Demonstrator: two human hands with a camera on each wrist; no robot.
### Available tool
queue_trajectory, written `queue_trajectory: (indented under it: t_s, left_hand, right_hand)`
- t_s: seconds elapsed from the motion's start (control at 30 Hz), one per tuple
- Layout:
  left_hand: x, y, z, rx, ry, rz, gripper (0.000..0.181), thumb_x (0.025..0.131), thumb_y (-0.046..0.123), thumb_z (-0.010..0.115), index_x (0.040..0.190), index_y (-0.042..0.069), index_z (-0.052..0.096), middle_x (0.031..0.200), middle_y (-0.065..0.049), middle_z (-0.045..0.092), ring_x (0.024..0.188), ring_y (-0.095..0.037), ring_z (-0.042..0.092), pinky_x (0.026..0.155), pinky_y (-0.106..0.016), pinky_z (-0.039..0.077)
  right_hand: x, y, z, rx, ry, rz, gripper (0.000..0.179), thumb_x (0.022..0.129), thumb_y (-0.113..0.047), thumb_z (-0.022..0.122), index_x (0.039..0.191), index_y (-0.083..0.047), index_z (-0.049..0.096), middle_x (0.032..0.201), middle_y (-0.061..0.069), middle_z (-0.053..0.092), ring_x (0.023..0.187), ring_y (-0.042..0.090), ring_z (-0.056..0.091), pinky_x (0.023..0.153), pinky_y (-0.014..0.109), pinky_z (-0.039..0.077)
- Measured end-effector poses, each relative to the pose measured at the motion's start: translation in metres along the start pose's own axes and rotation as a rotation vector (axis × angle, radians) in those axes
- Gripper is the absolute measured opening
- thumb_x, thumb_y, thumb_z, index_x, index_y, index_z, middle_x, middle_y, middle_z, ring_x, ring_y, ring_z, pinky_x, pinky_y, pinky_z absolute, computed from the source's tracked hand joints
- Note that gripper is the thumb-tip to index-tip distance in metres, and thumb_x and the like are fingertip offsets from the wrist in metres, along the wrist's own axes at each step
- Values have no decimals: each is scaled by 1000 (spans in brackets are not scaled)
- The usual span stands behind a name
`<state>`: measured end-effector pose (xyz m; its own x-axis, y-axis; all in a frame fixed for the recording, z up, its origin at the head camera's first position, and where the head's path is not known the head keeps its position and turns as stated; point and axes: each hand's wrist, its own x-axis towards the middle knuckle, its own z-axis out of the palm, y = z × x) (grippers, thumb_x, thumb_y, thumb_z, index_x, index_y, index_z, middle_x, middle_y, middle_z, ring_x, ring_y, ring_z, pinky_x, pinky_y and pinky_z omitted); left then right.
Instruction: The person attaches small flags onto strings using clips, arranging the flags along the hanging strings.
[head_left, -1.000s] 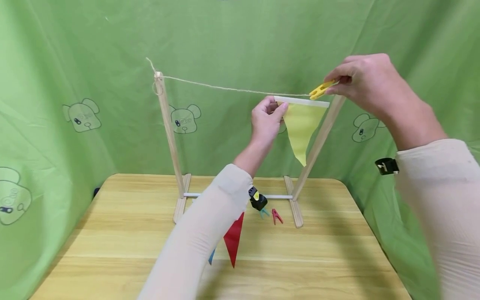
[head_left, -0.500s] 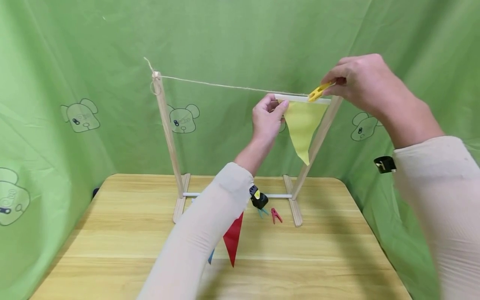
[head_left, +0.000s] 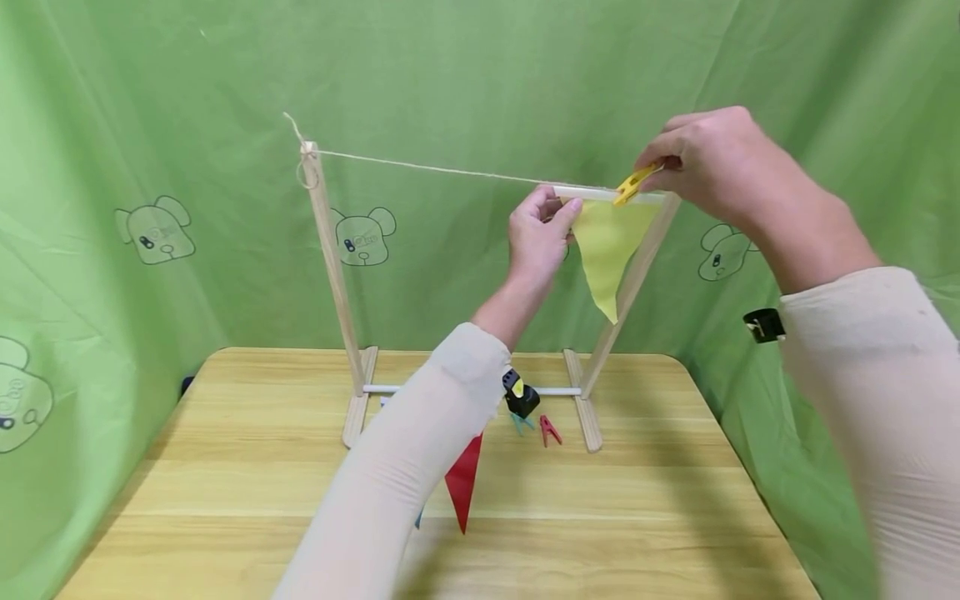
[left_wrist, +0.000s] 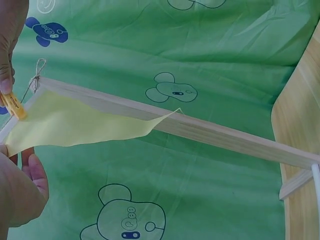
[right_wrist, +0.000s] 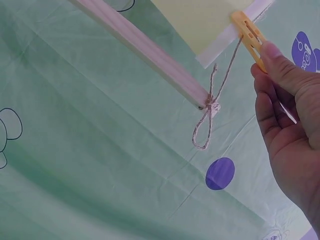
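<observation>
A yellow triangular pennant [head_left: 611,242] with a white top band [head_left: 588,193] hangs at the right end of a string [head_left: 420,167]. My left hand [head_left: 537,237] pinches the band's left end between thumb and fingers. Above the band's right half, my right hand [head_left: 708,162] pinches a yellow clothespin [head_left: 632,185] by its rear ends. In the right wrist view the clothespin's nose [right_wrist: 239,19] overlaps the white band next to the string. The string is knotted to the right wooden post [right_wrist: 165,70], with a loop dangling from the knot.
The left post [head_left: 332,267] bears the string's other end; a white rod [head_left: 558,391] joins the posts low down. On the table [head_left: 637,500] lie a red clothespin [head_left: 550,431], a teal clothespin [head_left: 521,423] and a red pennant [head_left: 463,492]. My left forearm partly hides a blue piece.
The yellow pennant has risen slightly until its band lines up with the string. The clothespin has come down from above the band's edge to overlap it. Both hands keep their pinch.
</observation>
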<state>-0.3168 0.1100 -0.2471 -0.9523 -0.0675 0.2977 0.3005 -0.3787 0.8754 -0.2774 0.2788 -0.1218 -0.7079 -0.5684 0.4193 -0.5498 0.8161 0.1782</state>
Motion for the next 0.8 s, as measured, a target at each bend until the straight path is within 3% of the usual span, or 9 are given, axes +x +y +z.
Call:
queue_trajectory:
  t_s: [0.8]
  left_hand:
    - [-1,-1,8,-71,7,4,14,95,-2,69,108,-6,67,88,-4,67,70,-7,60,60,-17,54]
  right_hand:
    - [3,2,-3,-31,-7,-87,23,80,-3,86,101,3,78,96,21,73,79,31,71,69,47,61]
